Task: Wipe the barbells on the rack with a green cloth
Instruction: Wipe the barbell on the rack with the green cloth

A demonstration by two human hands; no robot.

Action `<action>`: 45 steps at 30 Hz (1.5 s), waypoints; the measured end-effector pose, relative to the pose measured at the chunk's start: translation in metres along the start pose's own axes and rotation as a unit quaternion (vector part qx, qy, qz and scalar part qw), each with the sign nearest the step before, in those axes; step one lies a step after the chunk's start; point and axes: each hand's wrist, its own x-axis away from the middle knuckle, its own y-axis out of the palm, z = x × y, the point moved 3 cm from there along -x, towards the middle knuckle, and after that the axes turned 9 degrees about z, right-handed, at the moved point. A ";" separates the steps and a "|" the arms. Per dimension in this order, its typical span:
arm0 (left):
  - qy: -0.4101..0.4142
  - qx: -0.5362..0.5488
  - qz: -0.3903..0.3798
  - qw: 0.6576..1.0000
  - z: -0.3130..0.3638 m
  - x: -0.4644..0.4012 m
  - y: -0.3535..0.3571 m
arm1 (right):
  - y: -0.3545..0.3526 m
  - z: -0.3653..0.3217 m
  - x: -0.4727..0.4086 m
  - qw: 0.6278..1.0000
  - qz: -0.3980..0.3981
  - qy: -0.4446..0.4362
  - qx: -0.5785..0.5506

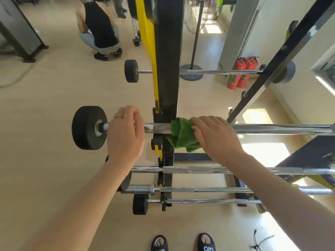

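A chrome barbell [272, 129] with a black end weight [87, 127] lies across the black and yellow rack [167, 69] at mid height. My left hand [125, 131] grips the bar just inside the weight, left of the rack's post. My right hand [213, 134] holds a green cloth [181, 134] wrapped around the bar, right beside the post. One more barbell [217, 71] rests higher up and several others [208, 189] lie on the lower pegs.
A person [98, 28] squats on the floor at the back left. Two red fire extinguishers [241, 73] and a fan stand [192, 71] are behind the rack on the right. My feet in black slippers [183, 243] stand on the beige floor.
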 end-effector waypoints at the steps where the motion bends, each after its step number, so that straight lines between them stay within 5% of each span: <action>1: 0.019 -0.040 -0.018 0.999 -0.009 0.001 -0.002 | -0.001 0.011 0.007 1.000 0.014 0.001 0.014; 6: 0.186 -0.176 -0.106 0.961 -0.029 0.006 -0.003 | 0.005 -0.007 0.006 0.988 0.064 0.138 0.008; 12: 0.199 -0.189 -0.119 0.954 -0.022 0.003 -0.002 | 0.012 -0.072 -0.023 0.995 0.038 0.068 -0.061; 17: 0.197 -0.184 -0.116 0.956 -0.023 0.002 -0.001 | 0.007 -0.038 -0.018 0.991 -0.112 -0.064 -0.046; 21: 0.184 -0.172 -0.121 0.960 -0.024 0.003 0.001 | 0.013 -0.056 -0.048 0.975 -0.186 -0.094 0.082; 28: 0.189 -0.170 -0.121 0.959 -0.023 0.003 0.003 | 0.015 -0.068 -0.072 0.973 -0.192 -0.028 0.127; 31: 0.186 -0.175 -0.129 0.958 -0.024 0.003 0.003 | 0.018 -0.063 -0.085 0.960 -0.273 0.031 0.062; 37: 0.194 -0.198 -0.151 0.949 -0.026 0.001 0.005 | 0.019 -0.057 -0.101 0.872 -0.472 0.124 -0.038; 39: 0.193 -0.199 -0.153 0.948 -0.026 0.001 0.006 | 0.019 -0.060 -0.099 0.880 -0.456 0.128 -0.023; 42: 0.191 -0.187 -0.144 0.953 -0.027 0.002 0.006 | 0.021 -0.069 -0.075 0.954 -0.270 0.116 0.060; 45: 0.186 -0.178 -0.138 0.956 -0.028 0.004 0.006 | 0.026 -0.077 -0.055 0.979 -0.143 0.086 0.120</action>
